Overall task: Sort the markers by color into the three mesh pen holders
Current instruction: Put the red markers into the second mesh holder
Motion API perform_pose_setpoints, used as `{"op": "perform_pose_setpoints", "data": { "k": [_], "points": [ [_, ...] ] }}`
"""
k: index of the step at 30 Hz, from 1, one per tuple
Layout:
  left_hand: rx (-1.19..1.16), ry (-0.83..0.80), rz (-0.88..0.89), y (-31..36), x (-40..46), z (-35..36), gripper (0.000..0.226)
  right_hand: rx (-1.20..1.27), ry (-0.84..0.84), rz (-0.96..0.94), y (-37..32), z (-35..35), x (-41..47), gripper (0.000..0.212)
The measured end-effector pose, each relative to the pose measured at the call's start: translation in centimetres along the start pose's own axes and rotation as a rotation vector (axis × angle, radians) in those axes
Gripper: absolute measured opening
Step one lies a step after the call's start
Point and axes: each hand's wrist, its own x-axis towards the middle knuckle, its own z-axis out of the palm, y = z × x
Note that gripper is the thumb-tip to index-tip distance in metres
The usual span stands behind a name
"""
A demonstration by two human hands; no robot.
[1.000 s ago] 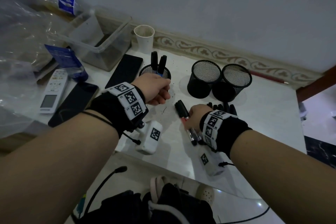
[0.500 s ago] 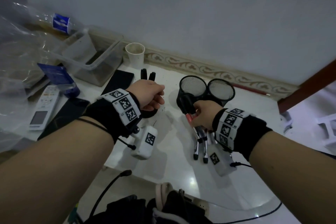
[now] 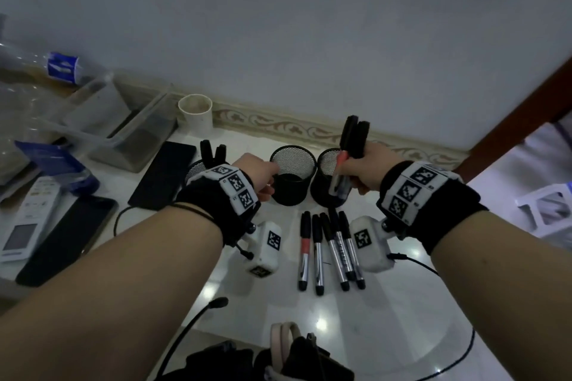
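Right hand (image 3: 360,168) now raised from counter (image 3: 387,303), clenched on marker bundle (image 3: 351,145) above right holder (image 3: 329,176); drop likely next. Left hand (image 3: 261,176) curled, grasp unclear.

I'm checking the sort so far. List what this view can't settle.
- Left holder: the left hand and its wristband cover most of it, so its marker count and colors are hidden.
- Markers in the right hand: bunched and motion-blurred; one shows red, the rest unclear.
- Right holder: the held markers hide its inside.

Head-worn wide-angle view — looks forward-down, close over table (image 3: 387,303).
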Motion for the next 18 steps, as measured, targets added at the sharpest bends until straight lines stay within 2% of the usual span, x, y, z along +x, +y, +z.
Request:
{"op": "perform_pose_setpoints", "data": {
  "k": [6, 13, 18],
  "points": [
    [0.038, 0.036, -0.068, -0.8, 1.6, 0.9, 0.031, 0.262, 0.053, 0.046, 1.3, 0.0, 0.7, 0.016],
    [-0.034, -0.007, -0.072, -1.3, 2.4, 0.7, 0.032, 0.388, 0.05, 0.058, 2.0, -0.6, 0.9, 0.016],
    [0.065, 0.015, -0.025, -2.1, 2.8, -0.6, 0.032, 0.475, 0.029, 0.055, 1.3, -0.1, 1.3, 0.015]
  ]
}}
